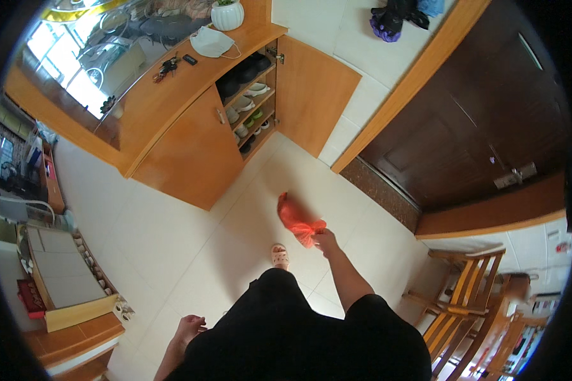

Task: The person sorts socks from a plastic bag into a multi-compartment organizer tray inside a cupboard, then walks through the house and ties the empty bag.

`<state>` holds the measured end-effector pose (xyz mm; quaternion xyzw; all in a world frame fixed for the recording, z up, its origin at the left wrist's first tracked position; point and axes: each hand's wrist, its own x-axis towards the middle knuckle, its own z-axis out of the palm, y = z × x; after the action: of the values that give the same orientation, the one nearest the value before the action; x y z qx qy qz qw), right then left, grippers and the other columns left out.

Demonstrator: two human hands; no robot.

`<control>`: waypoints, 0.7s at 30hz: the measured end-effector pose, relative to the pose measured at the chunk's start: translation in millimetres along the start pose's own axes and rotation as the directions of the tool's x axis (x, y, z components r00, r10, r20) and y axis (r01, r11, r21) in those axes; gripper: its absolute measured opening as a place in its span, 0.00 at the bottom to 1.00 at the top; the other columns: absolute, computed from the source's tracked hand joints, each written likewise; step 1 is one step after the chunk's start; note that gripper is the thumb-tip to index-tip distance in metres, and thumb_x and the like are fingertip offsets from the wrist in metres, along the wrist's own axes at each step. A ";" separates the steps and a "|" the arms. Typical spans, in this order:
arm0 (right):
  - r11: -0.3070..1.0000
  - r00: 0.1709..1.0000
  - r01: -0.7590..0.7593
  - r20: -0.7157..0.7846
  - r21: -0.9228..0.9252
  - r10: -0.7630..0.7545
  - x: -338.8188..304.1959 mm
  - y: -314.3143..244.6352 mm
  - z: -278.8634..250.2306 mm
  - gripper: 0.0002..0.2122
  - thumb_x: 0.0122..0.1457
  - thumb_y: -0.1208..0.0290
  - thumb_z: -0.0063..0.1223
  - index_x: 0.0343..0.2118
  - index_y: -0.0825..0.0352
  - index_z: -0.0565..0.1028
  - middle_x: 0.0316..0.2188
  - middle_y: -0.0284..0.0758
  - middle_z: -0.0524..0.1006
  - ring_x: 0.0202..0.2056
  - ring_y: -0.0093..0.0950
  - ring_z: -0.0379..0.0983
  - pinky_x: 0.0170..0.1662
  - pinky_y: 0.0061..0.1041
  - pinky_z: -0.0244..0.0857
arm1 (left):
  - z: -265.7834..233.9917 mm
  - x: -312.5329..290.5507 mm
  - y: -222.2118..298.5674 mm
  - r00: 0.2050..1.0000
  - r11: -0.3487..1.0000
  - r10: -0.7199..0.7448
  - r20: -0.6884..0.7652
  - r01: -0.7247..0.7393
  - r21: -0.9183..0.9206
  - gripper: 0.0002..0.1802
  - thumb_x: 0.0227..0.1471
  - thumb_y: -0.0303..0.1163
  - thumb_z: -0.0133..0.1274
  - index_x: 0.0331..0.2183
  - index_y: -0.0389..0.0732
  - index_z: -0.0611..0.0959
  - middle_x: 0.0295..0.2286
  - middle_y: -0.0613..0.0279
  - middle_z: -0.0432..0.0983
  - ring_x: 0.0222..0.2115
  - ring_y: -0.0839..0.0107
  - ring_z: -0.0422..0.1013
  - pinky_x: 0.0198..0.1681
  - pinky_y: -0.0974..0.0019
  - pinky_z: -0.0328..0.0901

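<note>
My right hand (pixel 325 242) is closed around the gathered end of a red plastic bag (pixel 293 217), out in front of my body. The bag hangs over the tiled floor, its far end narrow and slightly blurred; what is inside it, if anything, is hidden. Low at my left side is my left hand (pixel 190 327), its fingers loosely bent and slightly apart, with nothing in them. Ahead stands a wooden shoe cabinet (pixel 187 155), with its right door (pixel 321 89) swung wide. Several pairs of shoes (pixel 245 105) sit on its shelves.
On the cabinet top are a white face mask (pixel 212 43), keys (pixel 166 67) and a white plant pot (pixel 227 16). A dark brown door (pixel 470 114) is at the right. Wooden chairs (pixel 467 286) stand near right; my sandaled foot (pixel 279 255) is on the floor.
</note>
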<state>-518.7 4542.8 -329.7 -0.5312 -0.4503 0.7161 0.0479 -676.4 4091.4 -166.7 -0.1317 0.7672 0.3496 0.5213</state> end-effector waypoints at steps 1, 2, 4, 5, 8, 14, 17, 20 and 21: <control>0.998 0.998 0.059 -0.001 0.034 -0.059 32.7 0.7 -20.0 0.12 0.41 0.75 0.53 0.32 0.64 0.70 0.28 0.29 0.71 0.31 0.22 0.66 0.27 0.21 0.62 | 5.5 -2.4 10.7 1.000 0.995 -0.013 0.000 0.013 0.100 0.11 0.45 0.34 0.52 0.25 0.35 0.73 0.19 0.61 0.70 0.20 0.71 0.69 0.20 0.71 0.63; 0.991 0.993 0.116 -0.005 0.070 -0.115 59.9 1.9 -38.6 0.12 0.41 0.74 0.54 0.32 0.64 0.70 0.28 0.30 0.71 0.29 0.23 0.67 0.26 0.21 0.62 | 5.4 -1.0 20.6 1.000 0.974 0.017 -0.019 -0.012 0.224 0.11 0.44 0.34 0.52 0.24 0.35 0.74 0.18 0.62 0.70 0.20 0.72 0.69 0.22 0.70 0.63; 0.985 0.989 0.063 -0.123 -0.161 -0.083 103.7 -31.2 -57.2 0.12 0.42 0.74 0.53 0.32 0.65 0.69 0.27 0.31 0.71 0.27 0.23 0.67 0.26 0.22 0.62 | -0.9 16.3 0.7 0.979 0.937 0.091 -0.181 -0.023 0.348 0.11 0.43 0.34 0.53 0.23 0.35 0.74 0.17 0.63 0.70 0.20 0.73 0.69 0.23 0.69 0.63; 0.988 0.985 0.076 -0.142 -0.136 -0.096 121.6 -45.6 -64.9 0.11 0.42 0.74 0.54 0.31 0.65 0.70 0.25 0.31 0.71 0.25 0.23 0.66 0.25 0.22 0.62 | -2.5 14.1 7.5 0.970 0.919 0.093 -0.224 0.003 0.393 0.11 0.43 0.34 0.52 0.23 0.35 0.75 0.17 0.62 0.71 0.20 0.73 0.69 0.24 0.70 0.63; 0.988 0.980 -0.015 -0.200 -0.156 -0.017 148.1 -110.9 -69.5 0.07 0.42 0.73 0.53 0.28 0.63 0.71 0.20 0.30 0.70 0.22 0.22 0.65 0.23 0.23 0.58 | -8.9 18.5 -2.9 0.949 0.946 0.074 -0.308 0.032 0.324 0.11 0.43 0.34 0.51 0.24 0.34 0.75 0.18 0.60 0.72 0.19 0.74 0.69 0.24 0.71 0.64; 0.963 0.992 -0.044 -0.101 0.266 0.073 175.6 -140.7 -87.8 0.09 0.44 0.70 0.51 0.31 0.56 0.69 0.30 0.25 0.67 0.35 0.21 0.60 0.35 0.27 0.54 | 1.9 8.1 -1.8 0.938 0.935 0.033 -0.344 0.093 0.343 0.12 0.43 0.34 0.51 0.24 0.33 0.75 0.18 0.59 0.73 0.19 0.72 0.70 0.25 0.70 0.65; 0.981 0.975 -0.081 -0.190 0.174 0.115 175.4 -115.2 -76.9 0.11 0.46 0.68 0.48 0.35 0.54 0.67 0.28 0.26 0.67 0.31 0.22 0.60 0.34 0.29 0.55 | 18.2 -3.8 2.3 0.953 0.938 0.037 -0.301 0.070 0.339 0.12 0.42 0.34 0.51 0.24 0.33 0.75 0.19 0.57 0.73 0.20 0.71 0.71 0.25 0.69 0.65; 0.961 0.960 -0.190 -0.243 -0.201 0.139 186.1 -54.3 -94.3 0.06 0.47 0.66 0.46 0.30 0.55 0.69 0.18 0.28 0.64 0.19 0.25 0.59 0.21 0.29 0.54 | 27.1 -8.4 -5.6 0.939 0.965 0.018 -0.343 0.074 0.253 0.13 0.42 0.35 0.51 0.24 0.32 0.75 0.18 0.56 0.73 0.20 0.70 0.71 0.25 0.69 0.65; 0.948 0.940 -0.294 -0.214 -0.118 0.265 228.3 8.1 -181.3 0.04 0.47 0.67 0.47 0.27 0.56 0.69 0.16 0.28 0.63 0.16 0.25 0.57 0.15 0.28 0.49 | 8.4 6.7 -10.5 0.961 0.979 0.031 -0.273 0.025 0.201 0.14 0.42 0.36 0.51 0.25 0.32 0.75 0.18 0.57 0.73 0.20 0.70 0.71 0.25 0.68 0.65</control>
<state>-468.1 4770.6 -504.6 -0.6598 -0.4151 0.6244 -0.0500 -667.4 4090.5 -178.6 -0.1240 0.8640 0.2487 0.4198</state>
